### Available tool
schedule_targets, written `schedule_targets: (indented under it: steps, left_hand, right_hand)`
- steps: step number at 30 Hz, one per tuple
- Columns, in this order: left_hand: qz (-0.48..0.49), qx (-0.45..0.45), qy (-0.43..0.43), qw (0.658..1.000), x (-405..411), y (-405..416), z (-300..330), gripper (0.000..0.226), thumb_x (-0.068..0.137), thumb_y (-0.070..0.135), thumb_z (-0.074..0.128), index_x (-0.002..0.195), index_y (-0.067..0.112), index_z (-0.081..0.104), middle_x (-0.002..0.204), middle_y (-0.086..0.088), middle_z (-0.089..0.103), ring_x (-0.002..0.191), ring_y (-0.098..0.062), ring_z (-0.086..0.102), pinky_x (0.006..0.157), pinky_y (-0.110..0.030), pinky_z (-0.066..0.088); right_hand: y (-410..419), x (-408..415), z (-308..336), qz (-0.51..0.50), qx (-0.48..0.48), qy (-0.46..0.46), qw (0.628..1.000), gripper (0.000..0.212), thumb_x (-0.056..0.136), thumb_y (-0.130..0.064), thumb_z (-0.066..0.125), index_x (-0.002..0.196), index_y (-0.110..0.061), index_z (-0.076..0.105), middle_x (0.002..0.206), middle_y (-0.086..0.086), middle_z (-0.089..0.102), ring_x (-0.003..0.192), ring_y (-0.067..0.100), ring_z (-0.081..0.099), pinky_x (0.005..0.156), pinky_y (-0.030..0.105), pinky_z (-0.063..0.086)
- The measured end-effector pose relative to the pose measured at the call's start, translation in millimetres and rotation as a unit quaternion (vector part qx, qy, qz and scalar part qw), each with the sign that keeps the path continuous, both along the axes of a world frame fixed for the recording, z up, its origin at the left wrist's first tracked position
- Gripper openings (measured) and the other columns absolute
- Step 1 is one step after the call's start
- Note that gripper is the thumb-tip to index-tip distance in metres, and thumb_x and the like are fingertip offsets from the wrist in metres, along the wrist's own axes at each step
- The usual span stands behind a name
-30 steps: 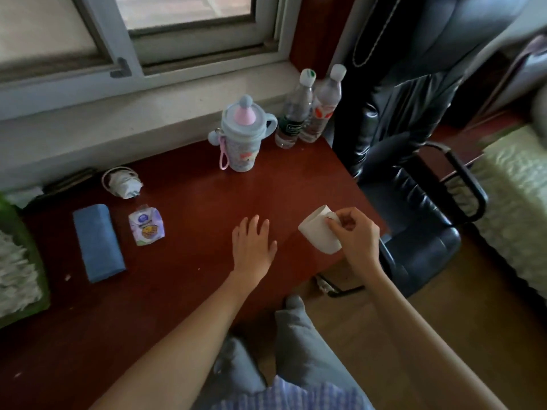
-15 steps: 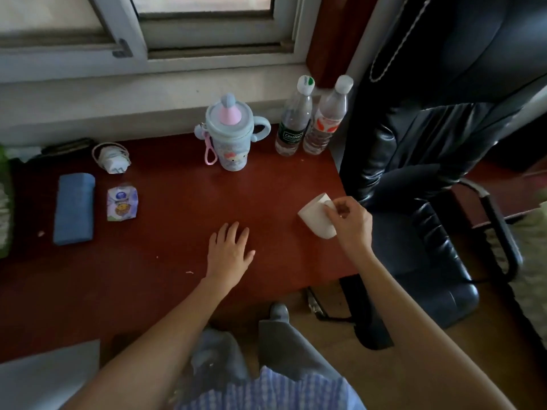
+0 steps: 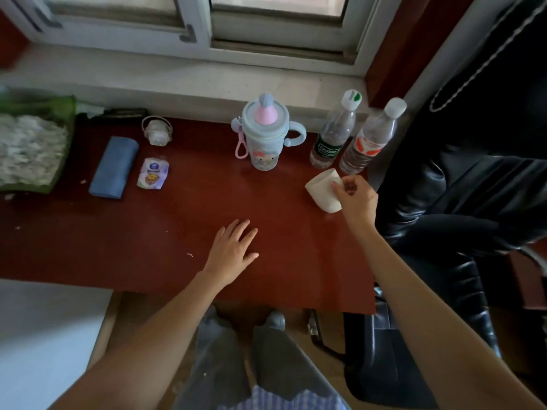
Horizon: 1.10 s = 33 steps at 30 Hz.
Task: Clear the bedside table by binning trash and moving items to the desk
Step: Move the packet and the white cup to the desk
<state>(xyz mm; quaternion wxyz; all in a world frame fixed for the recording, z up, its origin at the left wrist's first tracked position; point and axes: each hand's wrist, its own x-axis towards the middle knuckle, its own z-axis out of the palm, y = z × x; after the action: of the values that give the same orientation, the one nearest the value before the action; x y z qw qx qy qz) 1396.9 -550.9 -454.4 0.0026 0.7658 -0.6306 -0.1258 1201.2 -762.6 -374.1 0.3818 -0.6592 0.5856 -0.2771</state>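
Note:
My right hand [image 3: 356, 198] grips a white cup [image 3: 324, 190] by its rim, tilted, low over the right part of the dark red desk [image 3: 148, 241], just in front of two plastic water bottles [image 3: 333, 134] [image 3: 368, 140]. My left hand [image 3: 233, 253] rests flat on the desk with its fingers spread and holds nothing. A pale blue child's drinking cup [image 3: 265, 134] with a pink spout stands at the back of the desk, left of the bottles.
A blue folded cloth [image 3: 114, 167], a small snack pouch [image 3: 152, 174] and a white charger [image 3: 157, 133] lie at the left. A green basket [image 3: 63, 113] sits at the far left edge. A black leather chair [image 3: 461, 202] stands right of the desk, under the window sill [image 3: 177, 81].
My right hand has carried the white cup forward, closer to the two bottles. The view has shifted left and forward. My left hand stays flat on the desk.

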Motion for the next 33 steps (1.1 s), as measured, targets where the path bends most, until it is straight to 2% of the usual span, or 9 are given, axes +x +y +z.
schedule_targets:
  steps: [3, 11, 14, 17, 20, 25, 33]
  left_hand:
    - [0.009, 0.006, 0.005, 1.0, -2.5, -1.8, 1.9, 0.06, 0.089, 0.046, 0.052, 0.14, 0.018, 0.039, 0.15, -0.008, 0.033, 0.14, -0.029, 0.026, 0.111, -0.048, 0.029]
    - [0.009, 0.001, 0.009, 1.0, -2.6, -1.0, -1.1, 0.06, 0.089, 0.046, 0.052, 0.141, 0.018, 0.038, 0.151, -0.008, 0.032, 0.141, -0.029, 0.024, 0.113, -0.048, 0.026]
    - [0.012, 0.003, 0.01, 1.0, -3.6, -0.6, 0.0, 0.06, 0.089, 0.044, 0.054, 0.14, 0.017, 0.04, 0.151, -0.009, 0.033, 0.141, -0.03, 0.026, 0.111, -0.049, 0.027]
    - [0.011, -0.005, 0.011, 1.0, -3.8, -1.0, 1.2, 0.059, 0.085, 0.041, 0.061, 0.136, 0.015, 0.046, 0.145, -0.011, 0.041, 0.137, -0.032, 0.034, 0.107, -0.051, 0.033]
    - [0.009, 0.0, 0.01, 1.0, -2.8, -0.6, 2.1, 0.059, 0.086, 0.041, 0.061, 0.136, 0.014, 0.046, 0.146, -0.011, 0.041, 0.137, -0.032, 0.034, 0.107, -0.052, 0.033]
    - [0.01, -0.001, 0.01, 1.0, -3.7, -0.6, 3.1, 0.059, 0.085, 0.04, 0.062, 0.135, 0.013, 0.047, 0.145, -0.013, 0.042, 0.136, -0.034, 0.035, 0.106, -0.052, 0.036]
    - [0.011, 0.003, 0.017, 1.0, -3.3, 0.2, 2.5, 0.059, 0.09, 0.043, 0.053, 0.14, 0.016, 0.04, 0.15, -0.01, 0.034, 0.14, -0.031, 0.027, 0.11, -0.05, 0.029]
  right_hand:
    - [-1.0, -1.3, -3.0, 0.002, 0.003, -0.009, 1.0, 0.01, 0.084, -0.027, 0.069, 0.085, -0.019, 0.063, 0.081, -0.01, 0.061, 0.073, -0.002, 0.055, 0.063, 0.009, 0.038]
    - [20.2, -30.9, -14.1, -0.024, 0.006, -0.024, 0.999, 0.022, 0.085, -0.038, 0.068, 0.088, -0.017, 0.064, 0.085, -0.006, 0.065, 0.076, 0.005, 0.058, 0.067, 0.017, 0.046]
    - [38.6, -40.5, -18.7, -0.019, 0.005, -0.014, 1.0, 0.017, 0.084, -0.034, 0.071, 0.088, -0.018, 0.066, 0.084, -0.006, 0.067, 0.077, 0.006, 0.062, 0.068, 0.02, 0.049]
    - [58.0, -49.1, -23.0, -0.034, -0.012, -0.011, 0.999, 0.017, 0.083, -0.029, 0.073, 0.089, -0.015, 0.067, 0.082, -0.006, 0.068, 0.075, -0.001, 0.062, 0.066, 0.01, 0.046]
    - [72.5, -56.8, -27.4, -0.052, -0.018, -0.008, 0.998, 0.014, 0.082, -0.023, 0.075, 0.088, -0.013, 0.067, 0.078, -0.005, 0.069, 0.071, -0.008, 0.06, 0.063, 0.005, 0.044]
    - [83.2, -67.2, -37.1, -0.084, 0.007, 0.004, 0.996, 0.015, 0.08, -0.032, 0.076, 0.085, -0.021, 0.066, 0.074, -0.009, 0.068, 0.07, 0.003, 0.064, 0.065, 0.019, 0.049]
    - [93.9, -71.4, -44.5, -0.103, 0.029, 0.006, 0.994, 0.016, 0.081, -0.035, 0.073, 0.089, -0.024, 0.066, 0.077, -0.011, 0.069, 0.074, 0.004, 0.064, 0.07, 0.026, 0.052]
